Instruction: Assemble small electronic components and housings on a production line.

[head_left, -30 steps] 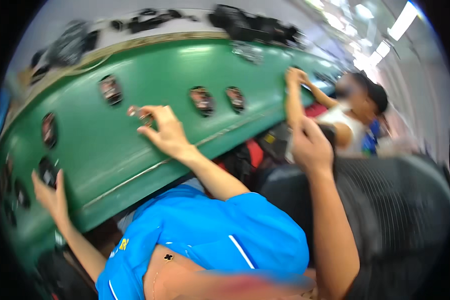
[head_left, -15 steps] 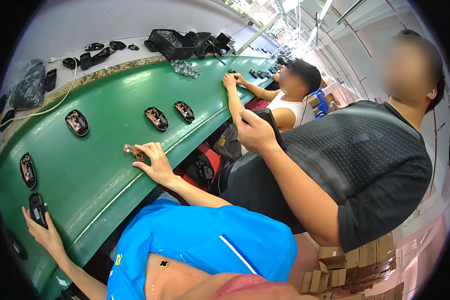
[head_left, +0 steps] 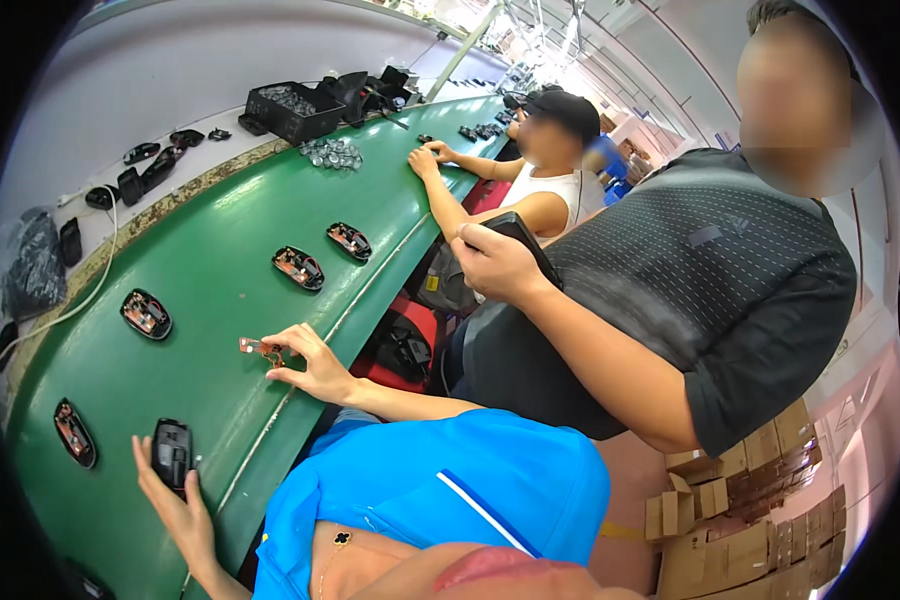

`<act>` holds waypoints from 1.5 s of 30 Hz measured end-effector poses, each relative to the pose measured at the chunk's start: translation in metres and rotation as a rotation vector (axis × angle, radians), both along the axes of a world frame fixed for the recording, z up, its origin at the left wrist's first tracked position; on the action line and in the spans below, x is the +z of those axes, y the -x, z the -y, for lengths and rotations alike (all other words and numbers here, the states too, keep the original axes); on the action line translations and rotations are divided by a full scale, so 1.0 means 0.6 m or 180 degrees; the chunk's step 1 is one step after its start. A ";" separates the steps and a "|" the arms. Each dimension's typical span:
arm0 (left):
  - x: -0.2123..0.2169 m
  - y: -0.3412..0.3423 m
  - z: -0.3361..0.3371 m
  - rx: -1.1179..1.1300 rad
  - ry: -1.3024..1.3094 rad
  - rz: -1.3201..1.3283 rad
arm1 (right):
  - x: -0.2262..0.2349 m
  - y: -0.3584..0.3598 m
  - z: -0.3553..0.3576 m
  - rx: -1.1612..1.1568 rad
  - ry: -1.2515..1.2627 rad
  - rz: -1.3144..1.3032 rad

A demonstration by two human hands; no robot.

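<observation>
My left hand (head_left: pixel 182 510) grips a black computer mouse (head_left: pixel 173 455) by its sides, thumb on one side and fingers on the other, low over the green work surface. No circuit board shows on this mouse. My right hand (head_left: pixel 318 368) pinches a small orange-brown circuit board (head_left: pixel 262 350) between thumb and fingers, just above the bench near its front edge. Left of the held mouse lies an opened mouse (head_left: pixel 75 434) with its board exposed. Farther off lie more opened mice: one beyond my hands (head_left: pixel 146 314), and two beyond the board (head_left: pixel 298 268), (head_left: pixel 349 241).
Along the back ledge are black mouse parts (head_left: pixel 130 186), a plastic bag (head_left: pixel 32 262), a white cable (head_left: pixel 100 275) and a black bin (head_left: pixel 292 112). Small clear pieces (head_left: pixel 331 154) lie before it. A person (head_left: pixel 650 290) holding a dark device stands close right; another (head_left: pixel 545 195) works farther along.
My left hand has brought the black mouse rightward, away from the opened mouse on the left. My right hand still holds the circuit board. The whole view has shifted slightly.
</observation>
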State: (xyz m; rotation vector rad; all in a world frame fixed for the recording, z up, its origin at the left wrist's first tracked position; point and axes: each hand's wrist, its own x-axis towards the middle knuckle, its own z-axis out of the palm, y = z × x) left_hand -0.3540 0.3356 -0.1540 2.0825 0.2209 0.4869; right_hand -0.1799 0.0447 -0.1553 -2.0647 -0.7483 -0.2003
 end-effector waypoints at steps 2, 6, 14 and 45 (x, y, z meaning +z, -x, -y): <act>0.005 -0.010 0.007 -0.0098 0.0003 -0.0042 | 0.013 -0.002 -0.018 0.0088 -0.0104 -0.0101; 0.021 -0.026 0.030 -0.0301 0.0261 -0.0261 | 0.061 0.000 -0.058 0.0477 -0.0344 0.0443; 0.018 -0.061 0.029 -0.0583 0.0075 -0.0296 | 0.028 -0.011 -0.056 0.0141 -0.0147 0.0295; 0.028 -0.197 0.042 -0.0392 -0.0305 -0.0831 | 0.023 -0.043 0.024 -0.0254 0.1092 -0.0050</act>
